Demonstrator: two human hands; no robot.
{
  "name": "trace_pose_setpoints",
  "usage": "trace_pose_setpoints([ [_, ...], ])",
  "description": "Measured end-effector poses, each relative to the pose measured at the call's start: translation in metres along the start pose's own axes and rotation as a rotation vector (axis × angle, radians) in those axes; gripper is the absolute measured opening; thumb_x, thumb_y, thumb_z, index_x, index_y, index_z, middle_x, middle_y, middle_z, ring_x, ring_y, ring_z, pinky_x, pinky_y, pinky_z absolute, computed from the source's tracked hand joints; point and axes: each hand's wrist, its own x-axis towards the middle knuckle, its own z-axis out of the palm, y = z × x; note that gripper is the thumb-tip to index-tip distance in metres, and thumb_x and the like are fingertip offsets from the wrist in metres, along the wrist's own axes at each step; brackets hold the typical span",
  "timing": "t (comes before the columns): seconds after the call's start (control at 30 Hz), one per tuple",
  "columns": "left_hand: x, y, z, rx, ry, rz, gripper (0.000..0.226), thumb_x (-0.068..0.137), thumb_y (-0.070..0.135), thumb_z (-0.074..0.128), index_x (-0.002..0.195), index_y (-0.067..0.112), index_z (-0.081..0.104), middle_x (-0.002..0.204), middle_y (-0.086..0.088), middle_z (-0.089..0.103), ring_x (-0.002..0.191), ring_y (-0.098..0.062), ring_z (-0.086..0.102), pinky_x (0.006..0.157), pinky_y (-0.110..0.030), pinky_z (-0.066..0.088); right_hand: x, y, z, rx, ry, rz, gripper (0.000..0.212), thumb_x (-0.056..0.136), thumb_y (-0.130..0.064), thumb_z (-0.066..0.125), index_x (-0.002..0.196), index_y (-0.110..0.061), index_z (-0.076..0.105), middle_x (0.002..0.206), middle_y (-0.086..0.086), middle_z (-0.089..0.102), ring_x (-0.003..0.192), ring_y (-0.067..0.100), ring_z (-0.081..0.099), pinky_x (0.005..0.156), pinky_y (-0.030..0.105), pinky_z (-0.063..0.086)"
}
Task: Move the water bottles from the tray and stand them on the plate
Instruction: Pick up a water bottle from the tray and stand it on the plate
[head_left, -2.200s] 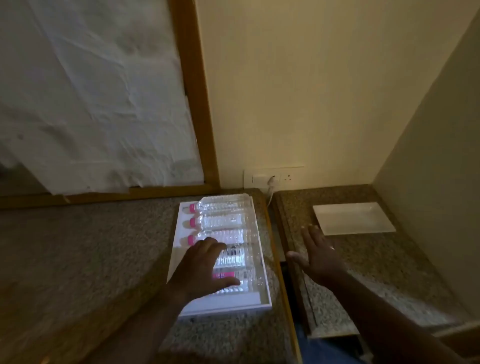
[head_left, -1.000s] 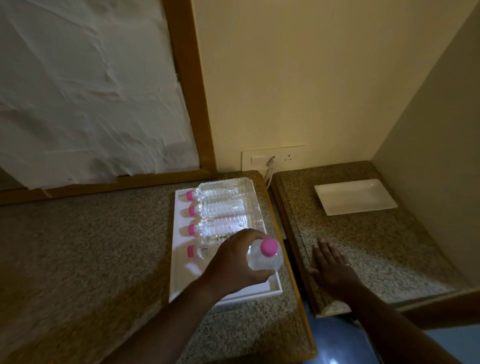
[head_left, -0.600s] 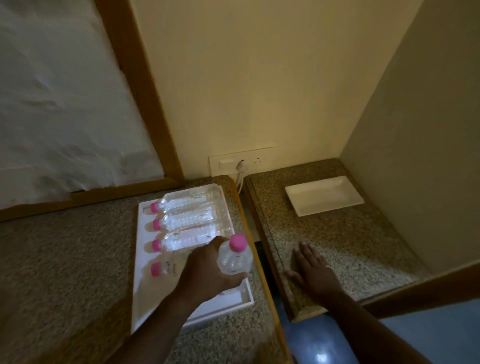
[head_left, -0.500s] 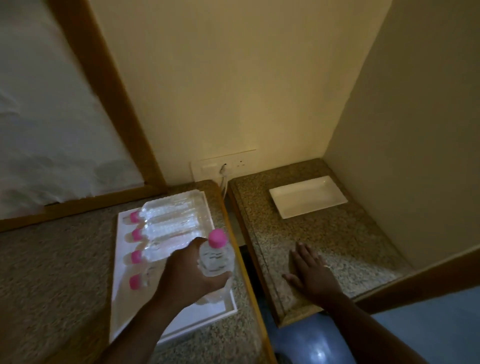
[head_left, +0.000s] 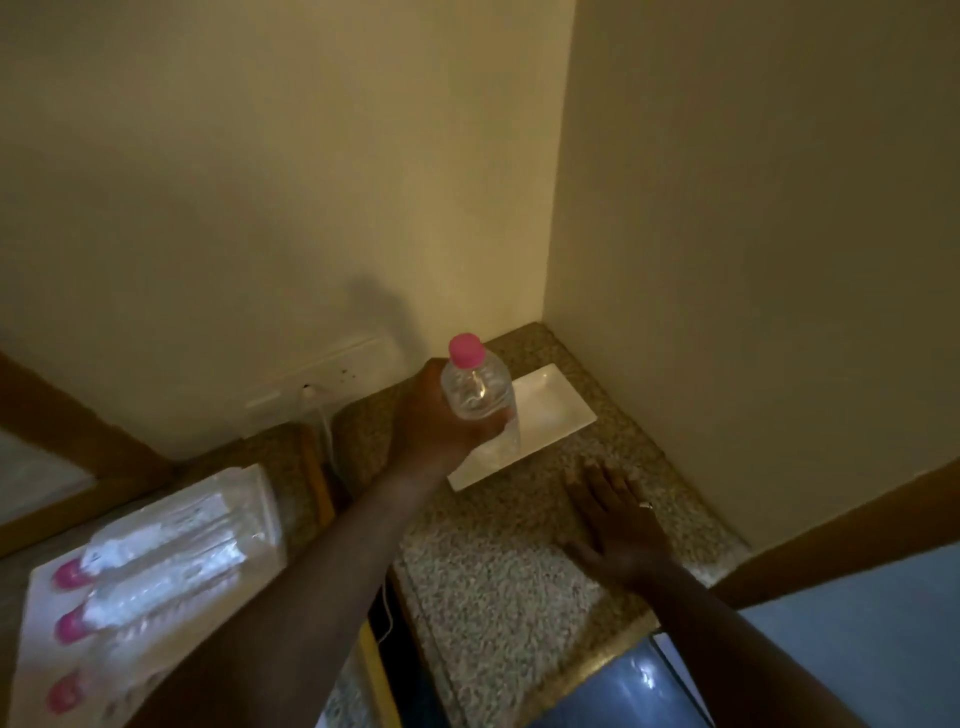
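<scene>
Nearest, at the lower left, the white tray (head_left: 36, 597) sits on a speckled granite counter (head_left: 291, 452), with the remaining bottles (head_left: 156, 566) lying on their sides in it, pink caps pointing left; they are blurred, so their count is unclear. To the right, across a gap, a second granite counter (head_left: 493, 587) carries the right hand (head_left: 618, 525), which lies flat and open, palm down, fingers spread, a ring on one finger, holding nothing. Farther on, the left hand (head_left: 441, 415) is wrapped around the body of a clear water bottle (head_left: 475, 389), held upright with its pink cap (head_left: 466, 351) on top. The bottle's lower end is over the near part of the white rectangular plate (head_left: 561, 410); whether it touches the plate cannot be told. The plate lies near the corner where two cream walls (head_left: 260, 182) meet. A white wall socket (head_left: 322, 387) with a plugged-in cable sits low on the back wall, behind the gap between the counters.
</scene>
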Motion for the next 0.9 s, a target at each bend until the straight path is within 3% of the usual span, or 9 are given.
trace_pose_setpoints([
  [0.1, 0.039, -0.001, 0.041, 0.013, -0.001, -0.018, 0.065, 0.054, 0.037, 0.092, 0.109, 0.022, 0.059, 0.097, 0.007, 0.067, 0.086, -0.013, 0.064, 0.065, -0.020, 0.048, 0.004, 0.009, 0.003, 0.013, 0.022, -0.028, 0.080, 0.091, -0.075, 0.028, 0.154, -0.036, -0.001, 0.162, 0.006, -0.003, 0.149, 0.032, -0.009, 0.116, 0.052, -0.006],
  [0.27, 0.077, -0.013, 0.096, 0.050, -0.090, -0.046, 0.069, 0.055, 0.035, 0.093, 0.113, 0.017, 0.059, 0.111, -0.003, 0.070, 0.099, -0.022, 0.066, 0.083, -0.035, 0.055, 0.005, 0.010, 0.010, 0.038, 0.062, -0.024, 0.082, 0.091, -0.075, 0.030, 0.155, -0.031, 0.006, 0.163, 0.009, 0.000, 0.148, 0.031, -0.012, 0.117, 0.055, -0.003],
  [0.37, 0.089, -0.015, 0.115, 0.059, -0.120, -0.036, 0.070, 0.055, 0.035, 0.093, 0.114, 0.015, 0.060, 0.110, -0.004, 0.071, 0.098, -0.023, 0.067, 0.084, -0.043, 0.057, 0.005, 0.011, 0.010, 0.056, 0.078, -0.024, 0.082, 0.091, -0.075, 0.031, 0.155, -0.029, 0.008, 0.163, 0.011, 0.002, 0.149, 0.033, -0.009, 0.117, 0.053, -0.005],
  [0.9, 0.088, -0.027, 0.132, 0.035, -0.169, 0.011, 0.081, 0.056, 0.032, 0.093, 0.125, 0.014, 0.053, 0.121, -0.006, 0.065, 0.109, -0.024, 0.061, 0.091, -0.040, 0.052, 0.005, 0.010, 0.009, 0.030, 0.097, -0.020, 0.084, 0.090, -0.076, 0.032, 0.155, -0.025, 0.016, 0.163, 0.011, 0.005, 0.149, 0.030, -0.010, 0.117, 0.051, -0.010],
])
